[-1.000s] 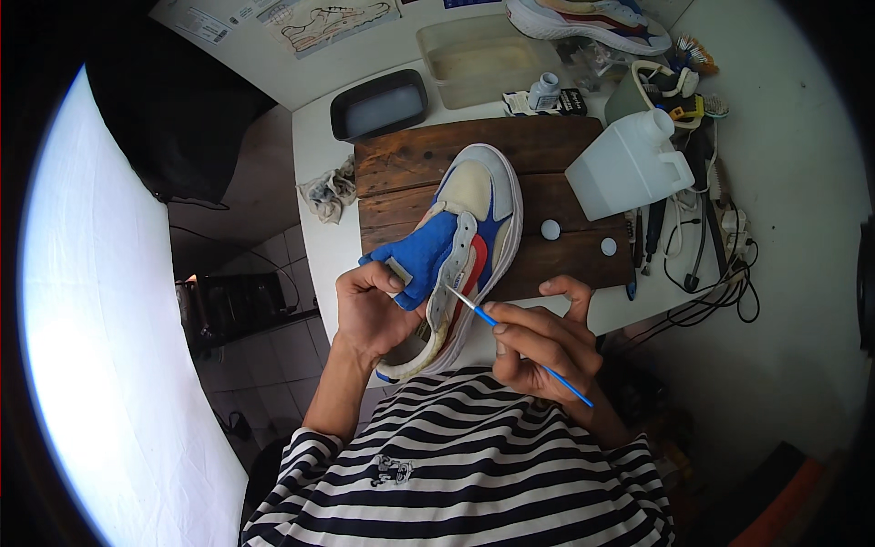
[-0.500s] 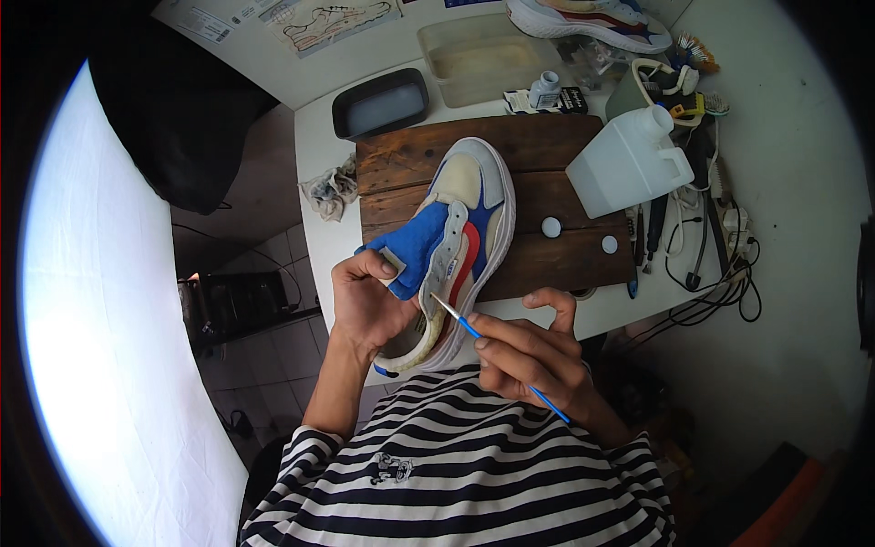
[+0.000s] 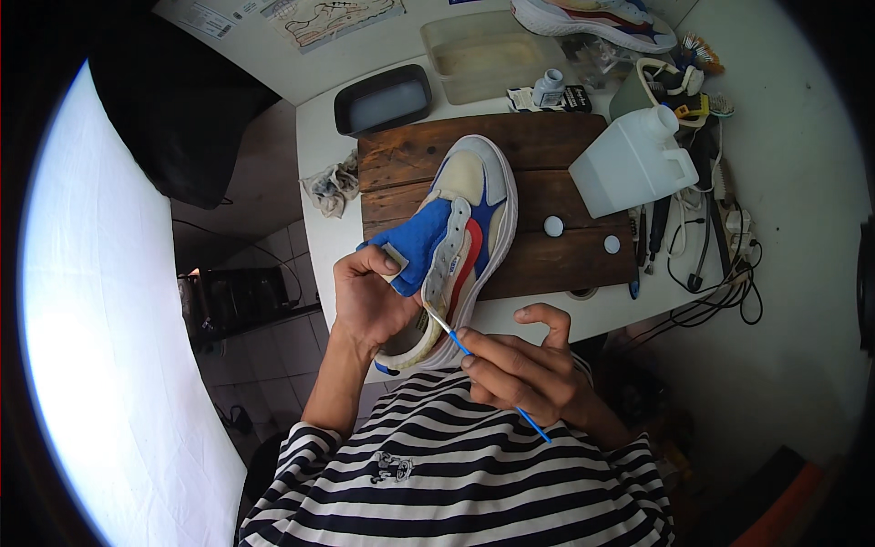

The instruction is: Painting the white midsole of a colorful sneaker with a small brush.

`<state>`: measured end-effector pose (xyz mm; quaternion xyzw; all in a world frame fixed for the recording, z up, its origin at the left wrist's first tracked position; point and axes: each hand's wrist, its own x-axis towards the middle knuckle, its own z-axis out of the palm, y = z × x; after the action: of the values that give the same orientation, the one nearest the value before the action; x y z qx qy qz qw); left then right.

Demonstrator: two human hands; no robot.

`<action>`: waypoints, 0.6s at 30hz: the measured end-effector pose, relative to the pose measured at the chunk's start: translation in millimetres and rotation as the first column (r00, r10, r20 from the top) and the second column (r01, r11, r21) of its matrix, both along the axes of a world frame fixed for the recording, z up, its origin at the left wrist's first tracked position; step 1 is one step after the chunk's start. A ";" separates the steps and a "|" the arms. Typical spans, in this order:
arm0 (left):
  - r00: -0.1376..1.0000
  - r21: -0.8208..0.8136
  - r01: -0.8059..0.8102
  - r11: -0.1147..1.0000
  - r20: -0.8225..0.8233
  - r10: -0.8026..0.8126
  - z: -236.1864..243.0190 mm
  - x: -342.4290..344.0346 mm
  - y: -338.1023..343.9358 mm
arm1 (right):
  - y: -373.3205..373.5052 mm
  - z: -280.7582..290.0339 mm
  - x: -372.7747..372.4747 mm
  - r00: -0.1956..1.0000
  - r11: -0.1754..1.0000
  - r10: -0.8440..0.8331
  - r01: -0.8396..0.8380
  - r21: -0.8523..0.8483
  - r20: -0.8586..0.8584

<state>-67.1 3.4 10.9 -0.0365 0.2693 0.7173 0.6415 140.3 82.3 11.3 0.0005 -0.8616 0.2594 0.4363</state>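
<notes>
A sneaker in cream, grey, blue and red, without laces, rests toe-away on a dark wooden board. My left hand grips its blue tongue, the thumb pressed on the pale label and the fingers partly hidden behind the shoe's opening. Between the thumb and fingers of my right hand is a thin paintbrush with a blue handle. Its tip meets the edge of the shoe's collar, just below the eyelet strip. The right index finger is raised and bent away from the brush.
Right of the shoe stand a translucent jug and two small white caps, one a cap nearer the shoe. Behind are a black tray, a clear plastic tub, a small bottle and another sneaker. Cables tangle at right; a crumpled rag lies left.
My right hand has shifted slightly left and down, drawing the brush tip lower along the collar edge. My left hand keeps its hold on the tongue.
</notes>
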 end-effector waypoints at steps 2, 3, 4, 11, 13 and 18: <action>1.000 0.013 0.010 1.000 0.002 -0.010 -1.0 0.1 -0.7 | 1.5 2.0 0.0 0.999 1.000 -0.028 0.028 0.012 -0.016; 1.000 0.009 0.007 1.000 -0.010 -0.007 -1.3 0.5 -1.2 | 3.3 2.7 -0.4 1.000 1.000 -0.026 0.026 0.011 -0.015; 1.000 0.006 0.003 1.000 -0.022 -0.003 -1.4 0.8 -1.6 | 6.1 3.2 -1.0 0.999 0.999 -0.030 0.029 -0.046 -0.017; 0.977 -0.054 -0.206 0.977 -0.071 0.202 3.5 20.4 7.2 | 39.9 -25.6 14.3 0.954 0.832 -0.275 0.173 -0.527 -0.121; 0.970 -0.026 -0.227 0.974 -0.096 0.224 8.2 18.9 9.9 | 53.4 -30.0 20.7 0.916 0.797 -0.384 0.264 -0.544 -0.118; 0.962 -0.105 -0.227 0.968 -0.179 0.206 -2.6 17.8 20.3 | 79.6 -57.9 22.5 0.772 0.682 -0.622 0.616 -0.394 0.129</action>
<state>-49.4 23.7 8.4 -0.0455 0.3609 0.7655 0.5308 162.7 161.9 -46.6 -0.3808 -0.7319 0.2735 0.4945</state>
